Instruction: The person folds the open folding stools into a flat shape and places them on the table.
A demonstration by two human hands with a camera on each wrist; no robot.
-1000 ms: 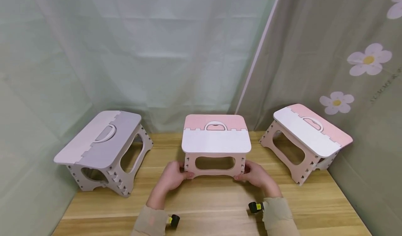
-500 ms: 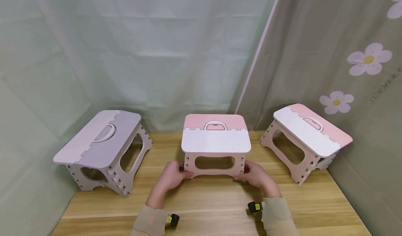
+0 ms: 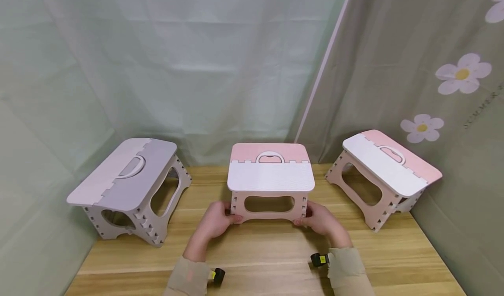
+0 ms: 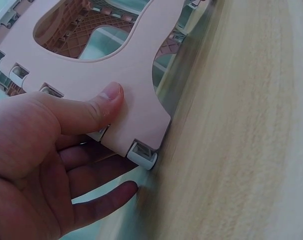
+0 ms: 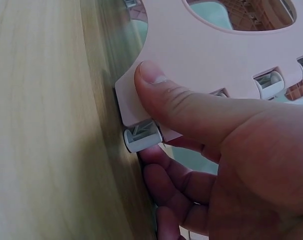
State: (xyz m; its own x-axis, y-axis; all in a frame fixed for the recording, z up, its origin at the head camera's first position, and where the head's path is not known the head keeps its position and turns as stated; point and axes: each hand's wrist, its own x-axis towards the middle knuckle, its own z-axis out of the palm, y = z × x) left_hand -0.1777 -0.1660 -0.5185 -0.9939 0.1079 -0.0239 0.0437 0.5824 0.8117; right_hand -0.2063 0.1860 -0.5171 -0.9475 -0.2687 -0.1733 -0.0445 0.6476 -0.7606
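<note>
A folding step stool [image 3: 271, 176] with a pink and white top and a white carry handle stands upright in the middle of the head view. My left hand [image 3: 215, 220] grips its near left leg low down. In the left wrist view the thumb [image 4: 109, 102] presses the pink front panel [image 4: 136, 95], with the fingers behind the leg's edge. The near right leg is held by my right hand [image 3: 320, 219]. Its thumb [image 5: 156, 82] lies on the panel in the right wrist view, and the curled fingers [image 5: 164, 182] sit beside the foot, close to the table.
A grey and pale pink folding stool [image 3: 138, 177] stands at the left, angled inward. Another pink and white folding stool [image 3: 387, 164] stands at the right. All rest on a wooden table [image 3: 267, 261], with curtains [image 3: 220, 68] behind and at the sides.
</note>
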